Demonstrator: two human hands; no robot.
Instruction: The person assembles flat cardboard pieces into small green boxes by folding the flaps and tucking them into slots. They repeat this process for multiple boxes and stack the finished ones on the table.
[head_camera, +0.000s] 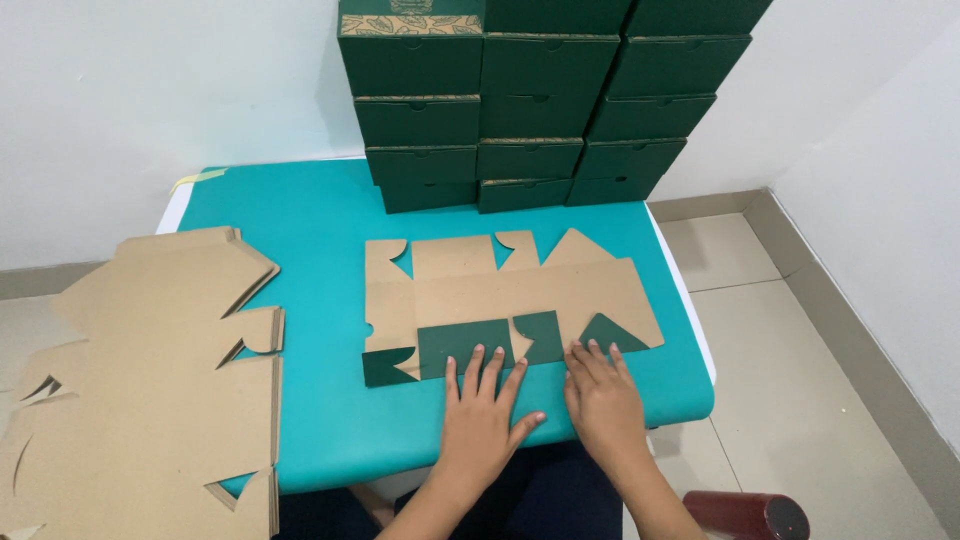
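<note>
1. teal table (320, 420) fills the middle of the view, white wall behind at 12 o'clock, tiled floor at 3 o'clock.
2. stack of flat brown cardboard blanks (150, 370) lies at 9 o'clock, hanging over the table's left edge, well apart from both hands.
3. pile of folded dark green boxes (530, 100) stands at 12 o'clock on the far table edge, three columns, several rows high.
4. single cardboard blank (500, 300) lies flat at table centre, brown side up, its near flaps folded over so the green side shows along the 6 o'clock edge.
5. left hand (480, 420) is at 6 o'clock, palm down, fingers spread apart, fingertips pressing on the folded green flap (465, 345); flat press, nothing gripped.
6. right hand (603, 400) is just beside it toward 5 o'clock, palm down, fingers close together, tips on the blank's near edge by the smaller green flaps; nothing gripped.
7. dark red cylinder (745, 515) sits at 5 o'clock, low by the right forearm, off the table.
</note>
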